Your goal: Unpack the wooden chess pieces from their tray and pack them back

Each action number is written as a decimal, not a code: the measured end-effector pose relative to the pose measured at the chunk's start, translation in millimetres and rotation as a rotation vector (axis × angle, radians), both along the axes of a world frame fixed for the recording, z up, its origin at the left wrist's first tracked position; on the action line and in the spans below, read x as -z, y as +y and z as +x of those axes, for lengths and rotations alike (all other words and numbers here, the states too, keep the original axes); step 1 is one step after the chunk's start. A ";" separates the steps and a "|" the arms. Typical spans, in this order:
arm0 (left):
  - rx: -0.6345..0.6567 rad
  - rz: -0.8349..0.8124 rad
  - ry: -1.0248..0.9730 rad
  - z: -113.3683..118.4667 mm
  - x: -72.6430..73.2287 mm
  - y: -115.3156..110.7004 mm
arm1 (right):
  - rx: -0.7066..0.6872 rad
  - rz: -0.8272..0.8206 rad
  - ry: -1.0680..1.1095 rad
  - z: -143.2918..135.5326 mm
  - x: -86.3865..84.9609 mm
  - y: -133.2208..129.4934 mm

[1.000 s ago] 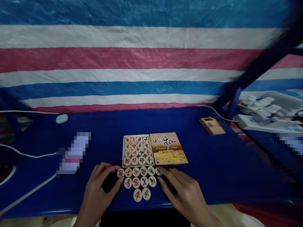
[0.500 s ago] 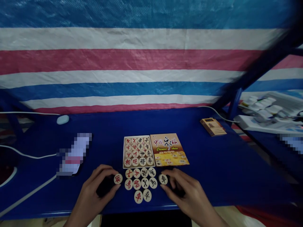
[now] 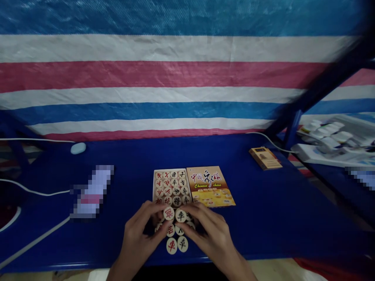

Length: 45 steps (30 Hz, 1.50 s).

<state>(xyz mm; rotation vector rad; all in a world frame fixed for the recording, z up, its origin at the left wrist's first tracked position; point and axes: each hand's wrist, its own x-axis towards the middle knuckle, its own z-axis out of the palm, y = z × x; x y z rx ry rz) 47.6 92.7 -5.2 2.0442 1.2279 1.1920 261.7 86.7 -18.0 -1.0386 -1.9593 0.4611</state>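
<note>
Between thumb and fingers, my left hand [image 3: 143, 230] pinches a round Chinese chess piece with a red character [image 3: 169, 213]. My right hand [image 3: 209, 232] pinches one with a black character [image 3: 181, 215]. The two pieces are side by side above other pieces laid on the table, which my fingers partly cover. Closest to me lie a red piece [image 3: 172, 245] and a black piece [image 3: 183, 244], touching or nearly so. Just beyond my hands is a white box [image 3: 153, 187] filled with rows of red and black pieces. The printed "Chinese chess" lid [image 3: 212, 186] lies against its right side.
All this is on a blue table [image 3: 263, 218]. A phone [image 3: 93, 191] with a cable is on the left, a small pale-blue rounded object [image 3: 78, 148] behind it. A tan box [image 3: 265, 158] lies at back right. Farther right is a white power strip [image 3: 313, 154].
Both hands have moved inward from the sides of the loose pieces, bringing the two held pieces together over them. The loose pieces beneath are now partly hidden.
</note>
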 end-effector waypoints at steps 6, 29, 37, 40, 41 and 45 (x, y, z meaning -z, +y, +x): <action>0.047 -0.047 -0.028 -2.5 -1.5 -0.8 | 0.027 -0.009 0.068 0.2 -1.1 0.0; 0.073 -0.067 -0.043 -4.3 0.0 -1.0 | 0.040 0.007 0.103 -0.7 -3.3 2.7; -0.018 -0.012 -0.010 -4.9 0.3 0.4 | 0.084 0.058 0.053 -1.4 -9.2 8.4; -0.127 -0.003 -0.002 -4.9 2.2 3.2 | 0.184 0.092 0.006 -0.9 -11.8 12.5; -0.157 0.005 0.011 -4.5 2.2 5.0 | 0.209 0.093 -0.013 -1.0 -12.7 14.1; -0.231 0.092 0.108 0.1 -2.2 17.3 | 0.225 0.071 -0.100 -4.6 -16.6 22.0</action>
